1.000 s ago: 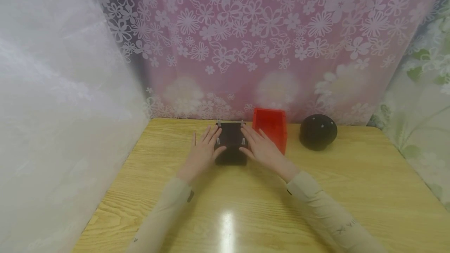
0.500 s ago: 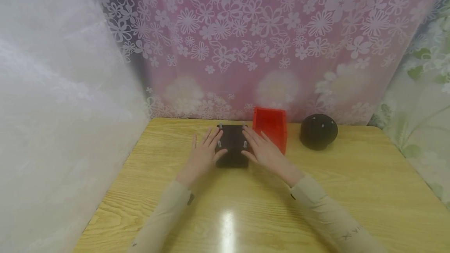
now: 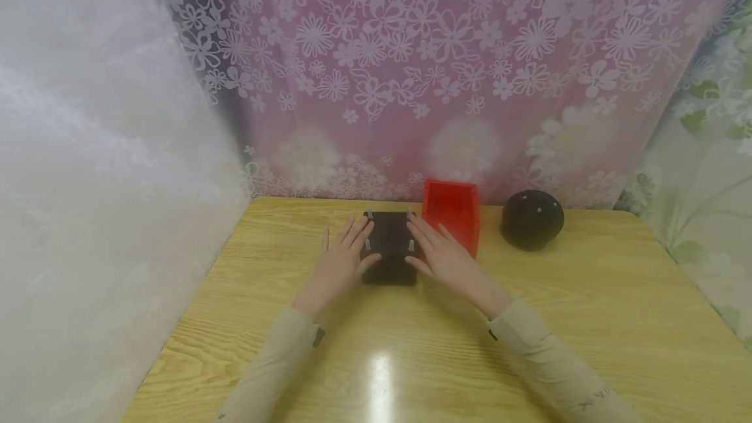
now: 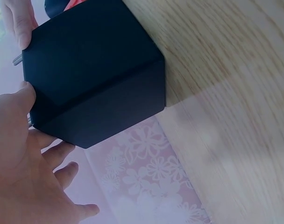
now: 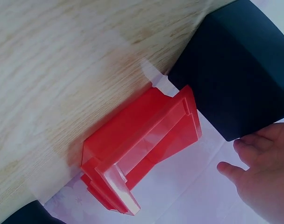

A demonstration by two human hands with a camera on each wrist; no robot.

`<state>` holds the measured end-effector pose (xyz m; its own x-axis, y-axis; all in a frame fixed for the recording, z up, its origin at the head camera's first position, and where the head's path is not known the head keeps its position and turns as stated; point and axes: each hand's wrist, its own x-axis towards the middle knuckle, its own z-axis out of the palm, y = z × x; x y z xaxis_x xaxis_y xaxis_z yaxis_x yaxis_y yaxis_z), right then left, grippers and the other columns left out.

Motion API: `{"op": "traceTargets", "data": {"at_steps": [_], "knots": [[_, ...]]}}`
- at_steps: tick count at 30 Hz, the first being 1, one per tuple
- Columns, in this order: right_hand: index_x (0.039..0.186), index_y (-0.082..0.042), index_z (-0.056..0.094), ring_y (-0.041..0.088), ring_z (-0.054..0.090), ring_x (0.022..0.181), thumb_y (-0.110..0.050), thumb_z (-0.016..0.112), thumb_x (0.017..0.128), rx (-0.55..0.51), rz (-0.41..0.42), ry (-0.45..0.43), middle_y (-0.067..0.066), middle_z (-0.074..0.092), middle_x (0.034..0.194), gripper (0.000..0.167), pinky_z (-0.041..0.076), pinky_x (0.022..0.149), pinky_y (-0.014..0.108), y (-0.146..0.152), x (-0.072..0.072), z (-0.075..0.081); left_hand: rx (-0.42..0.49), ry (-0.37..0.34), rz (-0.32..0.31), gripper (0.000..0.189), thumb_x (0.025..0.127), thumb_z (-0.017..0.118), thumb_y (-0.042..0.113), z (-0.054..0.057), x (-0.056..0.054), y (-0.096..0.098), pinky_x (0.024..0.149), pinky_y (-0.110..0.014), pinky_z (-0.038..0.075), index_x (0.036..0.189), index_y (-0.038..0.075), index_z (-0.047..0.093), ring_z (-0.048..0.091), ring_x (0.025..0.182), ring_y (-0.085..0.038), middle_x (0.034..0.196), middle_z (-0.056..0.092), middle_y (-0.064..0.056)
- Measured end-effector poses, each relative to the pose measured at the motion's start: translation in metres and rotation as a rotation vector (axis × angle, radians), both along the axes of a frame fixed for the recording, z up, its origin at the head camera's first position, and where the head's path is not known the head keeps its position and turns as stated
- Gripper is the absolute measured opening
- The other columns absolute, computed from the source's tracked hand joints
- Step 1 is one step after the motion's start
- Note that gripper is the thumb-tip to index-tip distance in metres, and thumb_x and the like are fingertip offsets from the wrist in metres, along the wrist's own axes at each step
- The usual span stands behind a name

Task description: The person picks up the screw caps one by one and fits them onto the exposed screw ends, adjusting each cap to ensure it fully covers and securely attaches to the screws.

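A black box [image 3: 389, 269] with several metal pegs [image 3: 411, 245] on its top stands on the wooden table. My left hand [image 3: 337, 263] lies against its left top edge, fingers mostly straight. In the left wrist view, the thumb of that hand [image 4: 25, 158] touches the edge of the box [image 4: 100, 56], while the other fingers spread along the far side. On the opposite edge rests my right hand [image 3: 449, 260], its fingers extended. The right wrist view shows this hand [image 5: 268, 161] touching the box [image 5: 235, 74]; its thumb is mostly out of view there.
Right beside the box, partly behind my right hand, is a red plastic bin [image 3: 451, 183]. Farther right sits a rounded black object [image 3: 531, 220] with small metal studs. A pink flowered curtain [image 3: 376, 116] hangs along the table's back edge.
The black box has slid slightly toward me and a little to the right, with both hands staying on its edges. The red bin and the rounded black object have not moved.
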<state>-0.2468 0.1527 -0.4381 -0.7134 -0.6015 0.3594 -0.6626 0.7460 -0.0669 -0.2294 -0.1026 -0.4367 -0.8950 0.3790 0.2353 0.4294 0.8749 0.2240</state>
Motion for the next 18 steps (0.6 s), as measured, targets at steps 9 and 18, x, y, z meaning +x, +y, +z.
{"op": "traceTargets", "data": {"at_steps": [9,18], "knots": [[0.153,0.004,0.038,0.035,0.037,0.147,-0.040,0.066,0.097,-0.005,0.007,0.014,0.019,0.031,0.163,0.077,0.027,0.119,0.059,0.002,0.007,-0.001,0.011,0.001,-0.006,0.071,0.103,0.049,0.052,-0.002,0.006,0.001,0.120,-0.066,0.004,0.161,0.017,0.029,0.016,0.156,-0.025,0.168,0.022,-0.001],[0.153,0.005,0.037,0.037,0.040,0.145,-0.042,0.062,0.098,0.001,0.022,0.060,0.021,0.033,0.161,0.077,0.032,0.116,0.060,0.006,0.012,-0.005,-0.010,0.006,0.001,0.071,0.103,0.046,0.055,-0.003,0.010,0.003,0.120,-0.066,0.006,0.161,0.018,0.028,0.014,0.156,-0.024,0.168,0.020,0.001]]}}
